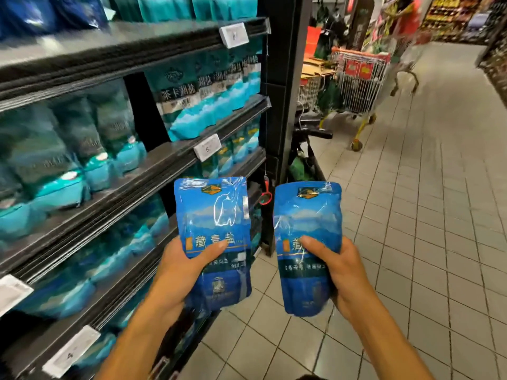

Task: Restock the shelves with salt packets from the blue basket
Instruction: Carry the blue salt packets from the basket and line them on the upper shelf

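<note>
Head view: the left hand grips one blue salt packet upright, thumb curled across its front; the right hand clamps a second packet likewise — both just beside the dark shelves of teal packets, above tiled floor.

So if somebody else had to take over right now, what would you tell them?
Left hand grips one blue salt packet, upright. Right hand grips another packet, upright.
Both packets are in the air beside the shelves, over the floor. The basket is not in view.
Done: two packets picked up.
Left: put both on a shelf, then fetch more.
</note>
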